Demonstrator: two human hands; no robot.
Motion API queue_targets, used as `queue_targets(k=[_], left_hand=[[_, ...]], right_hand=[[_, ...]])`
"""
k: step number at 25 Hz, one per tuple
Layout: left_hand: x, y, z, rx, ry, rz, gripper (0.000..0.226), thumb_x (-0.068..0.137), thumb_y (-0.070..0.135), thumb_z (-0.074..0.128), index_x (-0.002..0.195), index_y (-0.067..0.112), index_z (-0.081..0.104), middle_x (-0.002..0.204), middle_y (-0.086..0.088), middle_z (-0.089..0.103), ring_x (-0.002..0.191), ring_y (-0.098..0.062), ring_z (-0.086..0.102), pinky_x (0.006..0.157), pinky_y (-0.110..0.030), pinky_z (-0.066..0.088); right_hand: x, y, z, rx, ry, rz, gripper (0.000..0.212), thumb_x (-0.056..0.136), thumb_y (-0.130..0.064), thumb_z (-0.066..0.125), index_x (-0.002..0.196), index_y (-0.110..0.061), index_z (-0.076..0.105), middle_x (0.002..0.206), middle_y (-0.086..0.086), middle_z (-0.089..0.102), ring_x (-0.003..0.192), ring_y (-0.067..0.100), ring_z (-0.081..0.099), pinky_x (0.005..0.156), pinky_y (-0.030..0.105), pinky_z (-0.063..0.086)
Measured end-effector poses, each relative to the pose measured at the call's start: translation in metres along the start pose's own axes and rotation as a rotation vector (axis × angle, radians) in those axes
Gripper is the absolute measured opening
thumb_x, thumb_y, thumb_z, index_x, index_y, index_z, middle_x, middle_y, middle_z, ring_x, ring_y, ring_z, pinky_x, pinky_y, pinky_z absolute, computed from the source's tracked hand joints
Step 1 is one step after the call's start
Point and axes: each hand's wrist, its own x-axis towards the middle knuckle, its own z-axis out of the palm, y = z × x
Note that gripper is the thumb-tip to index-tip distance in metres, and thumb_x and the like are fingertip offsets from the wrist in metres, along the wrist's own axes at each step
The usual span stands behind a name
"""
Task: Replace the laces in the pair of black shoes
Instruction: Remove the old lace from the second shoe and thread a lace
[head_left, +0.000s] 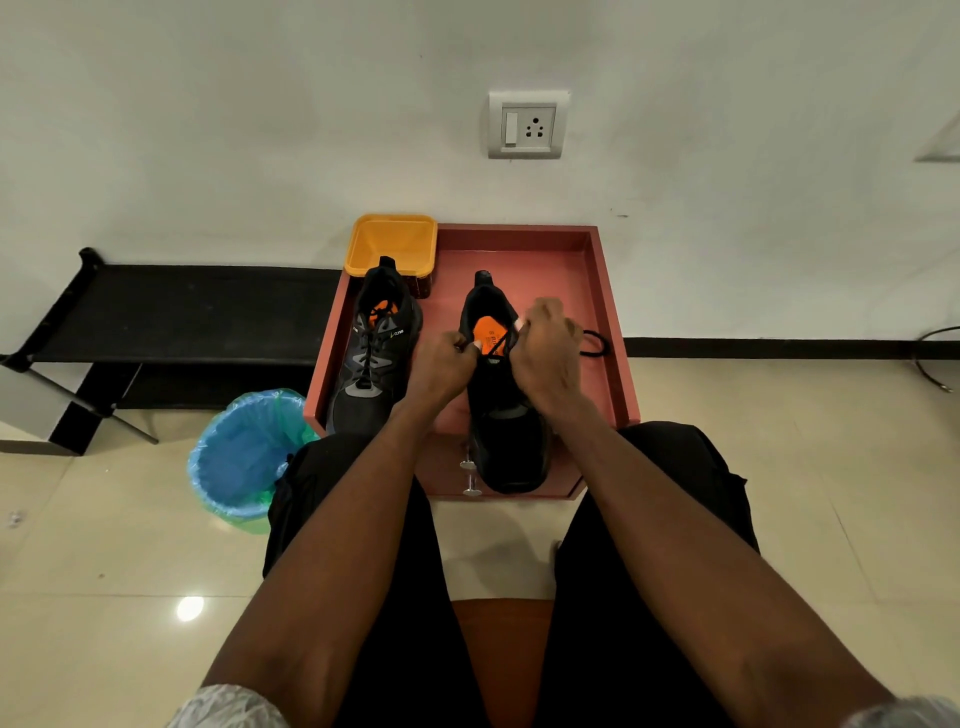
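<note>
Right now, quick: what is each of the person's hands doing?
Left hand: fingers curled, pinching the black lace at the right-side shoe.
Right hand: fingers curled, gripping the same lace at the shoe's opening.

A plain indoor room: polished floor tiles (130, 545), white wall with socket (525, 124), lined bin (244, 457).

My arms are bare up to short pale grey sleeves (228, 706), and I've got black trousers (649, 519) on. No rings or watch visible on my left hand (441, 366) or right hand (548, 353).
</note>
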Motion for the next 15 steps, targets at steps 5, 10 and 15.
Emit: queue_targets(k=[5, 10, 15], left_hand=[[0.000, 0.001, 0.000, 0.020, 0.007, 0.014, 0.040, 0.096, 0.027, 0.058, 0.060, 0.016, 0.044, 0.068, -0.012, 0.058, 0.069, -0.035, 0.061, 0.060, -0.039, 0.045], [-0.001, 0.002, 0.002, 0.024, 0.013, 0.010, 0.040, 0.097, 0.030, 0.057, 0.061, 0.017, 0.046, 0.063, -0.006, 0.054, 0.058, -0.020, 0.051, 0.057, -0.033, 0.039], [-0.001, 0.003, 0.003, 0.030, 0.020, 0.017, 0.042, 0.097, 0.027, 0.057, 0.059, 0.017, 0.043, 0.060, -0.004, 0.050, 0.055, -0.017, 0.044, 0.054, -0.031, 0.033]], right_hand=[[0.019, 0.010, -0.019, 0.190, 0.193, 0.604, 0.020, 0.091, -0.008, 0.057, 0.110, -0.009, 0.063, 0.131, 0.009, 0.050, 0.121, 0.025, 0.051, 0.108, 0.046, 0.041], [0.005, 0.002, -0.003, 0.024, -0.161, 0.032, 0.035, 0.089, -0.008, 0.058, 0.121, -0.018, 0.068, 0.156, 0.010, 0.033, 0.146, 0.033, 0.021, 0.118, 0.053, 0.022], [-0.003, 0.007, 0.019, 0.043, -0.356, -0.120, 0.012, 0.084, -0.003, 0.054, 0.091, -0.004, 0.064, 0.110, 0.014, 0.059, 0.105, 0.033, 0.054, 0.080, 0.043, 0.041]])
